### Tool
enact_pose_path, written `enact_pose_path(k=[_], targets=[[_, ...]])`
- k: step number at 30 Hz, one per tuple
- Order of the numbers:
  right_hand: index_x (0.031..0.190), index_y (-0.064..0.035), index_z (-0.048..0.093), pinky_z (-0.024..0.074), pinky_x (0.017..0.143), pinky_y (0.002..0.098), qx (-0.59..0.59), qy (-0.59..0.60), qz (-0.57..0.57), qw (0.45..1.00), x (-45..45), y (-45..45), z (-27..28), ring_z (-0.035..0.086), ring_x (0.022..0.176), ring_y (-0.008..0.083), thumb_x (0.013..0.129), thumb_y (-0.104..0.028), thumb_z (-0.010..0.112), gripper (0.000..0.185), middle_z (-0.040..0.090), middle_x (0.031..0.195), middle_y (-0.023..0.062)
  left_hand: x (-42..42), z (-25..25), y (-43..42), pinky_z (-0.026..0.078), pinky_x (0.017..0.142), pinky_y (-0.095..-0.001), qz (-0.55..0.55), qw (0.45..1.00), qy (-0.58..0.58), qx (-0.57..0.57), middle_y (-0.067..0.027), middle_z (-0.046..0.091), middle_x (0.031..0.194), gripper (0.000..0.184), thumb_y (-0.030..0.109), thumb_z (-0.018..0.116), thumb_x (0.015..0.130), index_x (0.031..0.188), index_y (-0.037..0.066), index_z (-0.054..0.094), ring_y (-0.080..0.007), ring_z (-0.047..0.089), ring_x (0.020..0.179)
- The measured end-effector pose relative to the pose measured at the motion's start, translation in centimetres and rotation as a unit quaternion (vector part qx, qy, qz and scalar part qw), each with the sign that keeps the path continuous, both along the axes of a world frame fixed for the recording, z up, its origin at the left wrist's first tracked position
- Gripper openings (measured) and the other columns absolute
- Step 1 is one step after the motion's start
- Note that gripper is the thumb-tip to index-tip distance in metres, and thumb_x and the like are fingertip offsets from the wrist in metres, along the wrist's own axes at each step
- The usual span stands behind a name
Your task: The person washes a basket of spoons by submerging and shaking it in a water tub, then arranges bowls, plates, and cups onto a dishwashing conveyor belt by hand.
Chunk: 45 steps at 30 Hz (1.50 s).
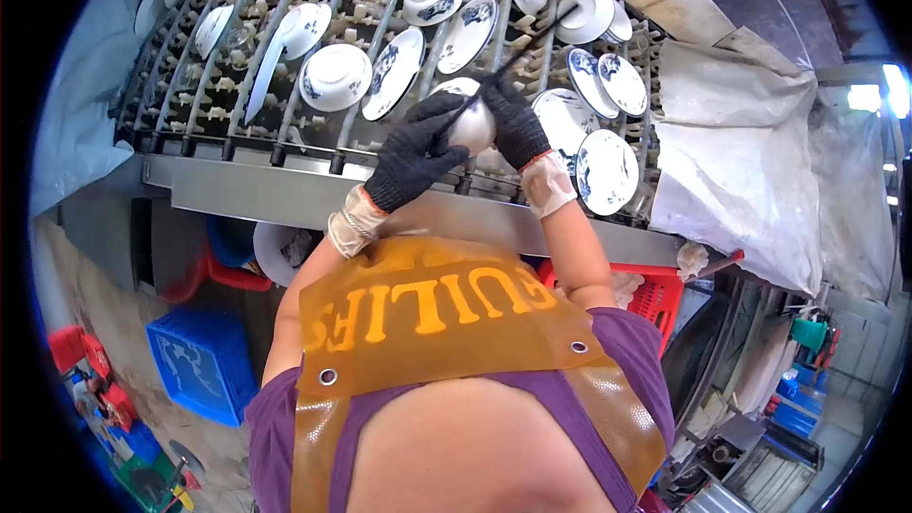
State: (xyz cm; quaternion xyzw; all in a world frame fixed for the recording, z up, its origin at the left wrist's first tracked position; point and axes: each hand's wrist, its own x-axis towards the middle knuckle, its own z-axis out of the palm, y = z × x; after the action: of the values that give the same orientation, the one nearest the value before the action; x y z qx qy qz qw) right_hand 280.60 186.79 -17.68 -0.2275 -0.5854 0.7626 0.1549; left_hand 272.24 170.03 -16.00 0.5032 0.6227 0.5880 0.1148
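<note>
My left hand (413, 154), in a black knit glove over a clear cuff, is closed around the left side of a small white bowl (475, 129). On the bowl's right side my right hand (519, 123), gloved the same way, also grips it. A thin dark strip (535, 47) runs from between my hands up to the right; I cannot tell what it is or which hand holds it. Just beyond are an upturned white bowl (335, 77), a patterned oval dish (393, 73) and another oval dish (468, 34). A patterned plate (606, 172) leans right of my right hand.
The dishes stand on a pegged conveyor rack (313, 128) with metal rods. Its steel front edge (285, 192) runs before me. A pale plastic curtain (736, 142) hangs at right. Below are a blue crate (199, 361) and a red basket (657, 302).
</note>
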Motion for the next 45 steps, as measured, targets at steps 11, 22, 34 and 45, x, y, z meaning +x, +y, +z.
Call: enact_pose_path(k=[11,22,34,45], targets=[[0.096,-0.0009,0.062,0.0473,0.076,0.0347,0.377,-0.051,-0.131,0.915,-0.3,11.1,-2.2,0.061,0.084,0.0278,0.083,-0.017,0.057,0.021,0.064,0.090,0.0160,-1.5,-1.8,6.0,0.044,0.082,-0.0404,-0.033,0.943,0.170,-0.284,-0.0154,0.056,0.114,0.031,0.029,0.071,0.069,0.080,0.003,0.059,-0.0341,0.055,0.098],[0.118,-0.0066,0.052,0.0424,0.092,0.0380,0.534,-0.297,-0.217,0.761,-5.9,29.5,-0.4,0.052,0.107,0.0338,0.059,-0.029,0.074,0.067,0.056,0.114,0.0201,-0.7,-3.1,6.4,0.043,0.078,-0.0386,0.016,0.974,0.099,-0.204,-0.0134,0.060,0.097,0.033,0.029,0.070,0.069,0.088,0.003,0.063,-0.0276,0.056,0.087],[0.070,-0.0135,0.065,0.0472,0.076,0.0436,0.866,0.065,0.223,0.442,-7.9,20.6,4.1,0.062,0.075,0.0218,0.060,-0.016,0.060,0.011,0.064,0.071,0.0042,0.3,-0.2,-1.7,0.043,0.061,-0.0219,0.195,0.947,-0.198,-0.161,-0.0026,0.062,0.087,0.019,0.003,0.061,0.080,0.099,0.001,0.060,-0.0054,0.049,0.068],[0.121,-0.0105,0.048,0.0465,0.081,0.0423,0.679,-0.162,-0.133,0.703,-2.7,31.6,-2.8,0.059,0.095,0.0335,0.068,-0.013,0.070,0.057,0.059,0.106,0.0177,2.3,0.5,-1.6,0.041,0.058,-0.0231,0.251,0.952,-0.076,-0.158,-0.0021,0.058,0.076,0.024,0.002,0.067,0.072,0.096,0.001,0.061,-0.0078,0.049,0.066]])
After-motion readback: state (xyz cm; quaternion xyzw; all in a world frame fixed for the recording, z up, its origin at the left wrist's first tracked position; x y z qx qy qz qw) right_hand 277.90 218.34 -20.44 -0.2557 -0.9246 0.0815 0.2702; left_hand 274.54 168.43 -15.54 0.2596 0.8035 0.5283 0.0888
